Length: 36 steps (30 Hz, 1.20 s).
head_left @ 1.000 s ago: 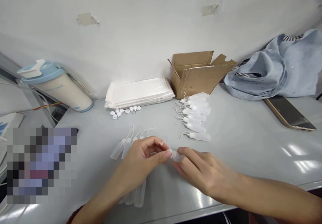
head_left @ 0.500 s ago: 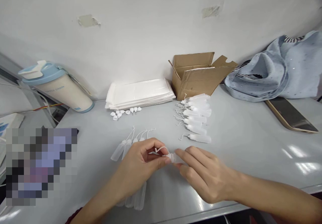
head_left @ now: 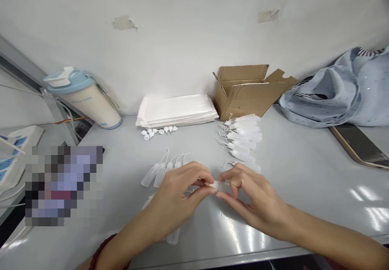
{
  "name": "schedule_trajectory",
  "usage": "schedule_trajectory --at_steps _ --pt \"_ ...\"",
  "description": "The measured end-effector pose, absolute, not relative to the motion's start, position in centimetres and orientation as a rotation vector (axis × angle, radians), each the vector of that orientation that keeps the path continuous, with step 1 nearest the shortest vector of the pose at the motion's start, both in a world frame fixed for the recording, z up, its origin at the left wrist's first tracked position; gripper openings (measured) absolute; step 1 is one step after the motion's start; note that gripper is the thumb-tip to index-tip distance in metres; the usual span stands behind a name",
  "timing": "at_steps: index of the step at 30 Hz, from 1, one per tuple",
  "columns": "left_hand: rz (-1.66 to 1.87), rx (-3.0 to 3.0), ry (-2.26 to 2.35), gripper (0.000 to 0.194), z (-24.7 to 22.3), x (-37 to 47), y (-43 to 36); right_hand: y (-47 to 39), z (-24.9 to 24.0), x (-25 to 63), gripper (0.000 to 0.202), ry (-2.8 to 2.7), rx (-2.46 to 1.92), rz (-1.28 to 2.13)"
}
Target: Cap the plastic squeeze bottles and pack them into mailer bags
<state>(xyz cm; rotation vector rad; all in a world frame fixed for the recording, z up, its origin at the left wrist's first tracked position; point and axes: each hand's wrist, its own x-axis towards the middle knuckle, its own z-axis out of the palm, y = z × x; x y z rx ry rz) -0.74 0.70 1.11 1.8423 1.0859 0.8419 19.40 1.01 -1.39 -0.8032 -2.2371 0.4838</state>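
A small translucent squeeze bottle [head_left: 223,186] lies sideways between my hands, low over the table. My left hand [head_left: 184,191] pinches its cap end between thumb and index finger, hiding most of the tip. On the bottle's body, the thumb and bent fingers of my right hand [head_left: 253,195] are closed. Beyond my left hand rests a row of similar bottles [head_left: 150,176] with thin cap straps; another bottle [head_left: 174,236] shows partly beneath my left forearm. Several more bottles [head_left: 243,144] lie in a column past my right hand. Small white caps with needle tips [head_left: 150,134] sit farther back.
Against the wall are a stack of white padded sheets or envelopes [head_left: 179,110] and an open cardboard box [head_left: 249,100]. A tumbler [head_left: 91,102] and a blurred-out item [head_left: 67,185] stand left. Blue cloth [head_left: 328,96] and a phone [head_left: 361,144] lie right.
The view has turned slightly left. My right fingers, stretched along the bottle before, are now bent in a pinch. My left fingers have closed over the cap end, covering the strap that showed.
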Motion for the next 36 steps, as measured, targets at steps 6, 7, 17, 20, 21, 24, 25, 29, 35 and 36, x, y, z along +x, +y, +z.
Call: schedule_trajectory --at_steps 6,7,17,20,21,24,25,29,35,36 --pt "0.879 1.804 1.082 0.007 0.7 -0.7 0.7 1.2 -1.7 19.3 0.023 -2.220 -0.769 0.403" --pt "0.904 1.859 1.055 0.008 0.7 -0.7 0.7 1.2 -1.6 19.3 0.023 -2.191 -0.824 0.526" --pt "0.995 1.995 1.015 0.011 0.6 -0.7 0.7 1.0 -0.5 19.0 0.021 -1.862 -1.152 1.241" --pt "1.011 1.894 1.100 0.009 0.8 -0.5 0.7 0.7 -0.9 18.9 0.018 -1.917 -1.139 1.076" --pt "0.992 1.834 1.146 0.007 1.0 -0.4 0.7 0.6 -1.0 18.9 0.018 -1.942 -1.119 1.008" --pt "0.842 1.656 1.267 0.013 1.4 -0.4 0.7 0.4 -1.5 18.9 0.016 -2.012 -1.031 0.800" --pt "0.783 1.635 1.277 0.017 1.6 -0.3 0.6 0.4 -1.6 18.9 0.016 -2.028 -0.996 0.742" --pt "0.633 1.751 1.255 0.028 1.7 -0.4 0.6 0.5 -1.4 19.0 0.017 -2.037 -0.945 0.745" --pt "0.617 1.878 1.153 0.016 1.8 -0.9 0.5 0.8 -0.6 19.0 0.021 -1.860 -1.083 1.214" --pt "0.612 1.865 1.136 0.015 1.8 -0.9 0.5 0.8 -0.5 19.0 0.021 -1.850 -1.089 1.230"
